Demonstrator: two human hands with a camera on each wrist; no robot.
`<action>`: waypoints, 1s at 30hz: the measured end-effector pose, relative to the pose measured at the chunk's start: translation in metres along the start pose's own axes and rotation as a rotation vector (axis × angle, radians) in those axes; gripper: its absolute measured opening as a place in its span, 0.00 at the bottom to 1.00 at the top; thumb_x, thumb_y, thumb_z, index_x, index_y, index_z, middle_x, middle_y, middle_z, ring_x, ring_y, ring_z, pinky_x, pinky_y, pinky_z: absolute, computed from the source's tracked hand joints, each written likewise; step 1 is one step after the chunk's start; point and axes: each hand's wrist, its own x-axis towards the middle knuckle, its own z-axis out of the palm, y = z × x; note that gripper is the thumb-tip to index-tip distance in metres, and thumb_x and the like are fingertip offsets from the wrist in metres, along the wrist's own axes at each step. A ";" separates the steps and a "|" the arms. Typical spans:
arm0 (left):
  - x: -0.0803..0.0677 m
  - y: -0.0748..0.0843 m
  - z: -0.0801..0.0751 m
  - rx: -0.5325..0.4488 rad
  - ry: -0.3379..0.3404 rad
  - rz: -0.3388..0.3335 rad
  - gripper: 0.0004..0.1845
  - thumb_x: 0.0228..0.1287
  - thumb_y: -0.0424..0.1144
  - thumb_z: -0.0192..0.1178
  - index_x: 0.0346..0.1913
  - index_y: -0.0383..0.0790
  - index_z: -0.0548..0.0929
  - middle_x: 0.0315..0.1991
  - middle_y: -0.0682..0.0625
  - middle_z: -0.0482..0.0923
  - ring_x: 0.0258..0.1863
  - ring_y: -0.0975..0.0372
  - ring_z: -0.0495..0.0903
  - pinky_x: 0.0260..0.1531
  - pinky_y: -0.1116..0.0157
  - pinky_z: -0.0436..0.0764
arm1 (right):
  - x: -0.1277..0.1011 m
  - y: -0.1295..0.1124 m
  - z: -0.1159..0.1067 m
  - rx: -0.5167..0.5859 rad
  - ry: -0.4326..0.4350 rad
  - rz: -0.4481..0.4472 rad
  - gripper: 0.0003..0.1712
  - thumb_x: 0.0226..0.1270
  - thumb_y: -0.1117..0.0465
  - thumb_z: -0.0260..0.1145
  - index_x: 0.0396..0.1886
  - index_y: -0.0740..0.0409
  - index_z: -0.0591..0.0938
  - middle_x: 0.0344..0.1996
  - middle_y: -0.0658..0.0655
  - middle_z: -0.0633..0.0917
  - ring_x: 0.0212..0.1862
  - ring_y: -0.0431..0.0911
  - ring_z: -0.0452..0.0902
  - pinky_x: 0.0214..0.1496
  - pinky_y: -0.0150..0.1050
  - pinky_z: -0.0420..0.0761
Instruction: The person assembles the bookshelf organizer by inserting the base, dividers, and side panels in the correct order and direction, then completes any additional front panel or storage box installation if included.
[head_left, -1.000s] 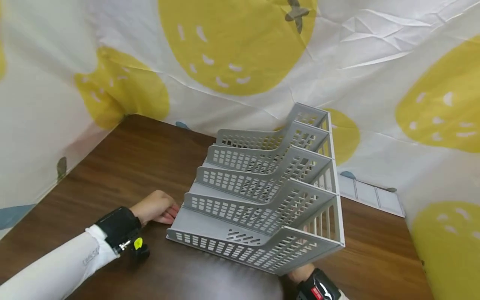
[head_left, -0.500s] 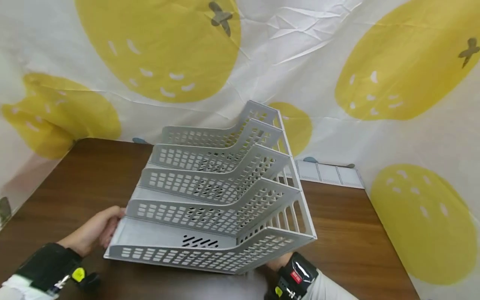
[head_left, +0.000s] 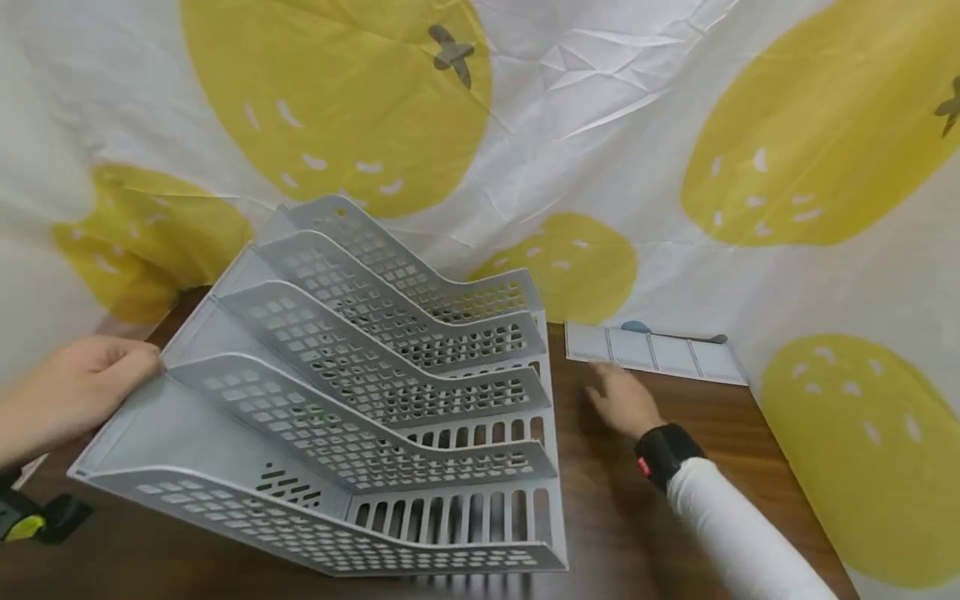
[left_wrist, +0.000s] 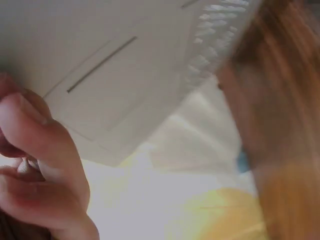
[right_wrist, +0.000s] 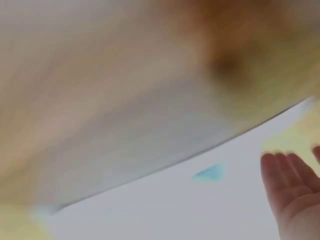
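A light-grey plastic magazine file rack (head_left: 202,425) with several slots and perforated dividers fills the left and centre of the head view, tilted over the table. My left hand (head_left: 82,392) grips its upper left edge with curled fingers. In the left wrist view the fingers (left_wrist: 40,135) bend beside the rack's flat pale panel (left_wrist: 115,70). To the right of the rack, my right hand (head_left: 626,404) reaches over the table, holding nothing. Its fingertips are close to the front edge of a flat grey divided panel (head_left: 675,356). The right wrist view shows its fingers (right_wrist: 290,175) extended.
The dark wood-grain table (head_left: 615,517) lies beneath the rack. A white cloth with yellow fruit prints (head_left: 525,167) hangs behind and at both sides, closing in the table. The flat panel lies along the table's back edge by the cloth.
The rack has turned, its slatted side swinging down toward the table and its left side rising with my left hand. My right hand has left the rack and moved right toward the flat panel.
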 end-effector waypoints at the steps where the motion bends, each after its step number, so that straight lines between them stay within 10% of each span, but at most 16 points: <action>1: -0.004 0.004 -0.003 0.018 0.030 0.011 0.22 0.70 0.37 0.41 0.14 0.40 0.62 0.11 0.57 0.56 0.11 0.69 0.56 0.15 0.67 0.57 | 0.007 0.014 -0.007 -0.121 0.027 0.037 0.29 0.66 0.61 0.58 0.64 0.69 0.68 0.62 0.72 0.72 0.63 0.65 0.69 0.64 0.59 0.69; 8: -0.015 0.034 -0.009 0.128 0.076 0.015 0.22 0.67 0.37 0.43 0.13 0.41 0.60 0.11 0.58 0.51 0.12 0.70 0.49 0.16 0.67 0.50 | 0.018 0.069 -0.007 -0.286 -0.119 0.161 0.30 0.71 0.58 0.51 0.68 0.67 0.61 0.64 0.75 0.63 0.67 0.70 0.58 0.59 0.69 0.66; 17: -0.004 0.064 -0.021 0.324 -0.087 0.025 0.24 0.70 0.46 0.42 0.13 0.45 0.62 0.11 0.56 0.56 0.13 0.66 0.53 0.19 0.69 0.54 | 0.025 0.012 -0.007 -0.295 -0.127 0.093 0.17 0.65 0.53 0.60 0.46 0.60 0.84 0.43 0.64 0.85 0.47 0.60 0.81 0.44 0.56 0.80; 24: 0.007 0.083 -0.039 0.532 -0.148 0.070 0.27 0.70 0.57 0.43 0.13 0.49 0.66 0.11 0.56 0.61 0.14 0.63 0.62 0.18 0.66 0.58 | 0.039 0.007 0.000 -0.261 -0.189 0.207 0.40 0.60 0.42 0.64 0.63 0.67 0.70 0.56 0.72 0.74 0.57 0.65 0.72 0.51 0.60 0.76; 30: 0.053 0.173 -0.048 0.593 -0.007 0.302 0.31 0.68 0.64 0.41 0.14 0.47 0.69 0.13 0.53 0.68 0.13 0.60 0.66 0.15 0.64 0.62 | 0.034 0.030 -0.008 -0.190 -0.365 0.419 0.56 0.38 0.34 0.75 0.59 0.70 0.72 0.45 0.67 0.80 0.45 0.58 0.77 0.50 0.57 0.78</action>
